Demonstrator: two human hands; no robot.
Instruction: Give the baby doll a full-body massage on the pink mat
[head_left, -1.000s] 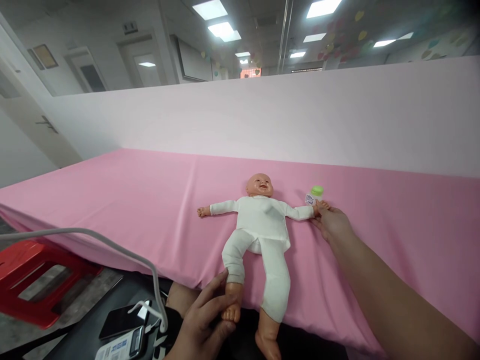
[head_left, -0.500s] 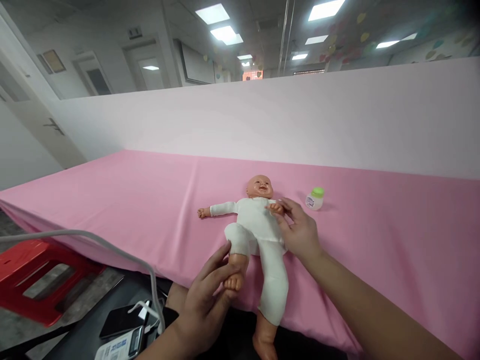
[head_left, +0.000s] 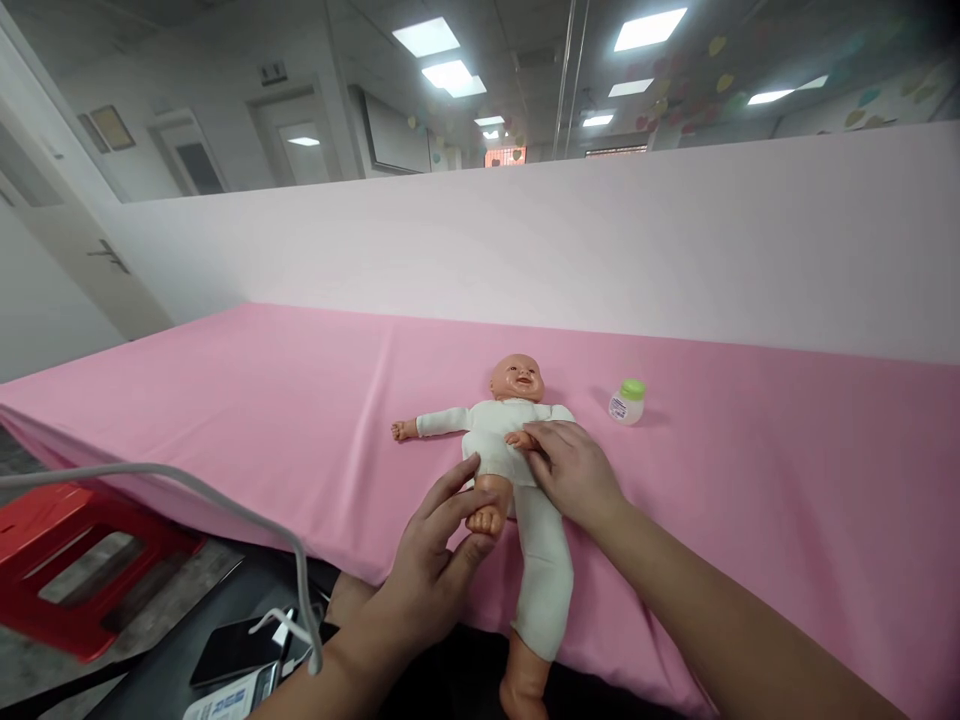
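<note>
A baby doll (head_left: 501, 440) in a white cloth suit lies on its back on the pink sheet (head_left: 300, 400), head away from me. My left hand (head_left: 442, 550) grips the doll's lower leg and foot (head_left: 489, 505) on the left side, which is bent up over its belly. My right hand (head_left: 574, 470) holds the doll's forearm and hand (head_left: 521, 440), folded across its front. The doll's other arm (head_left: 441, 422) stretches out to the left. Its other leg (head_left: 541, 570) points toward me, with the bare foot (head_left: 523, 685) past the sheet's edge.
A small clear jar with a green lid (head_left: 628, 402) stands right of the doll. A grey cable (head_left: 187, 475) crosses the lower left. Below are a red stool (head_left: 67, 560) and a black phone (head_left: 236, 650). A white wall (head_left: 525, 240) rises behind the table.
My left hand has pushed the doll's leg up and slightly right, toward its belly. My right hand has brought the doll's arm down and left across its body.
</note>
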